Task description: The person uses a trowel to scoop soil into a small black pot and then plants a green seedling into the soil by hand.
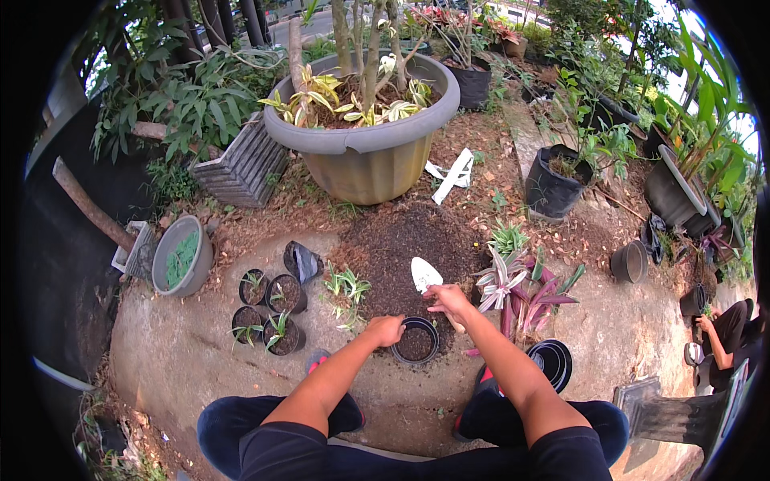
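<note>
My left hand (385,331) grips the left rim of a round black plastic pot (415,359), which has dark soil (415,341) inside. Just beyond the pot, my right hand (448,302) holds a hand trowel (425,272). Its pale blade points away from me over a heap of dark soil (403,234), and the end of its handle shows below my palm. Uprooted spider plants (348,288) lie left of the heap. To its right are purple-leaved plants (544,294) and a striped one (498,279).
Several small potted plants (286,294) stand at left beside a black plastic bag (302,262). Stacked empty pots (550,364) sit by my right foot. A large planter (367,162) rises behind the soil heap. At far right another person's arm (719,346) reaches toward a pot.
</note>
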